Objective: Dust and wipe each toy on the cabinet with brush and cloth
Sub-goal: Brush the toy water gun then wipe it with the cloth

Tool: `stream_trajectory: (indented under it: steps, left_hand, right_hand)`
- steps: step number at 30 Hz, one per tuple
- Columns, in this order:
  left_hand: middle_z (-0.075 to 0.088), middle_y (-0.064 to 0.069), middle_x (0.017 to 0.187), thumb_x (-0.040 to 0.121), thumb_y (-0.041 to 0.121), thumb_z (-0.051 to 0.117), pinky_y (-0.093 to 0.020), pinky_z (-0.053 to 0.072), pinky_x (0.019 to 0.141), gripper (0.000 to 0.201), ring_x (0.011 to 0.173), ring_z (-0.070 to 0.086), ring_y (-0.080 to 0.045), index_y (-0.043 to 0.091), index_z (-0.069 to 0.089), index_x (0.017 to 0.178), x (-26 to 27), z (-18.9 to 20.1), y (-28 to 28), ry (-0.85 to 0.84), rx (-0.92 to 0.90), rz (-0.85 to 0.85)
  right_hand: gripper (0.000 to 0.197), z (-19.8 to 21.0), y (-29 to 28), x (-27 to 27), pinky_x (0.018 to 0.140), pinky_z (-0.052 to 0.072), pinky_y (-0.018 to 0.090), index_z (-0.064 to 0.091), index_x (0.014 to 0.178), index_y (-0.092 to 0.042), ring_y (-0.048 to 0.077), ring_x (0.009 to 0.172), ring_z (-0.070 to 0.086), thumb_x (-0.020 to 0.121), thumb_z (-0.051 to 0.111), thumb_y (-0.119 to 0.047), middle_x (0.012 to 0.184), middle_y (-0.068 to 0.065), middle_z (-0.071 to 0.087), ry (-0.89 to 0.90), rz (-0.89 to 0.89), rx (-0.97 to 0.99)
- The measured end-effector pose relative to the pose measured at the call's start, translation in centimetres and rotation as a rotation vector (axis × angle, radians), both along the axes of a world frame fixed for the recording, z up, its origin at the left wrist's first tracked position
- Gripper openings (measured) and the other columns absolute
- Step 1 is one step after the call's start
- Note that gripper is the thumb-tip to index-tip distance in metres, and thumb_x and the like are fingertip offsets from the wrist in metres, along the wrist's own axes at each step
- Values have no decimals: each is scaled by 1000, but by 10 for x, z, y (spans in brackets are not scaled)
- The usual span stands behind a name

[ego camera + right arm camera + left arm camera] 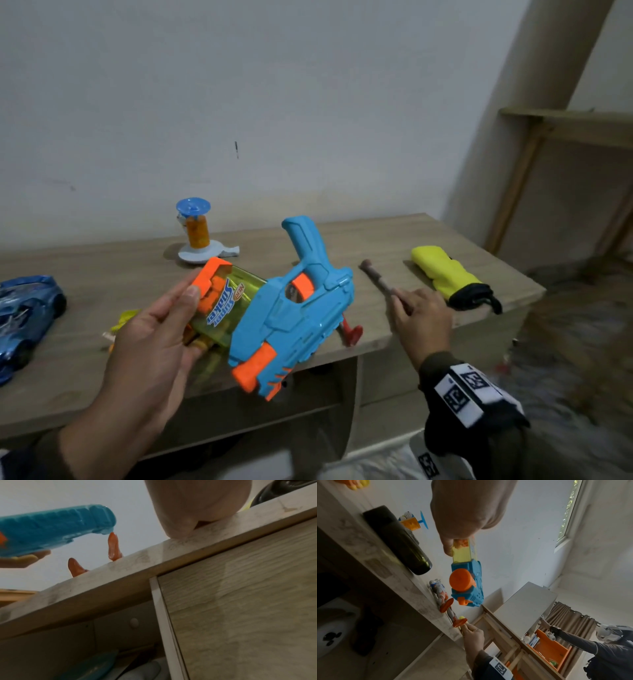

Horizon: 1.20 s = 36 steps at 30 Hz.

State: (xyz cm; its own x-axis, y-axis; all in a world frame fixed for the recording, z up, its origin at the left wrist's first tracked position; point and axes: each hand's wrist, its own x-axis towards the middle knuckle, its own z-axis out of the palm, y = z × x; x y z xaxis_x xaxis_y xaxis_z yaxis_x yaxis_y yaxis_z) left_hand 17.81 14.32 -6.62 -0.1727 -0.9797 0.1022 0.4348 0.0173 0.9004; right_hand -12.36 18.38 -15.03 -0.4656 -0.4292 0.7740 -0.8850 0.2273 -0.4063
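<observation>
Blue and orange plastic fills the middle of the scene: a toy water blaster (284,308) held up off the table (102,274), its handle pointing upward. The left hand (150,342) grips it by the yellow-green tank end, thumb on the orange cap and fingers curled underneath. To the right, the right hand (423,318) rests near the table's front edge, its fingers closing round the brush (376,277), whose handle lies on the wood and points away toward the wall. Just beyond it lies a yellow cloth (448,277) with a dark end. A red-footed toy figure (351,334) lies under the blaster. Further back stands a small toy with a blue disc (195,233); a blue toy car (24,318) sits at the far left.
</observation>
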Motion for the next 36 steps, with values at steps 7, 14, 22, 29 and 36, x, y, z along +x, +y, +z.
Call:
stream_trajectory:
  steps: [7, 14, 22, 29, 36]
  left_hand:
    - [74, -3, 98, 50, 38, 67, -29, 57, 71, 64, 89, 70, -13, 13, 66, 108, -16, -4, -5, -56, 4, -20]
    - [74, -6, 99, 72, 28, 57, -35, 59, 64, 43, 101, 66, -26, 13, 65, 112, -25, -13, -11, -69, 50, -60]
    - [75, -5, 96, 58, 32, 64, -30, 59, 61, 44, 93, 70, -21, 16, 71, 98, -33, -15, -11, -93, 55, -61]
    - [73, -7, 102, 58, 33, 72, -30, 59, 60, 49, 99, 68, -23, 14, 70, 103, -17, -12, -6, -59, 63, -43]
    - [75, -3, 90, 76, 21, 59, -22, 56, 53, 30, 76, 72, -9, 16, 67, 104, 26, -5, 6, -13, 33, 7]
  right_hand:
    - [25, 18, -1, -32, 71, 36, 26, 74, 85, -4, 35, 71, 64, 75, 59, -20, 73, 16, 68, -35, 42, -93]
    - [41, 38, -6, -95, 92, 34, 37, 60, 121, -10, 37, 112, 47, 85, 61, -29, 119, 14, 61, -133, -115, 344]
    - [47, 26, -14, -103, 95, 41, 40, 54, 128, -25, 32, 116, 51, 83, 60, -37, 134, 3, 52, -196, -150, 530]
    - [38, 40, -3, -82, 86, 38, 35, 60, 122, -15, 37, 106, 57, 85, 60, -15, 114, 19, 64, -236, -39, 289]
    - [35, 96, 10, 35, 84, 40, 10, 65, 117, -21, 5, 97, 60, 82, 67, -16, 106, -4, 68, -192, 350, -90]
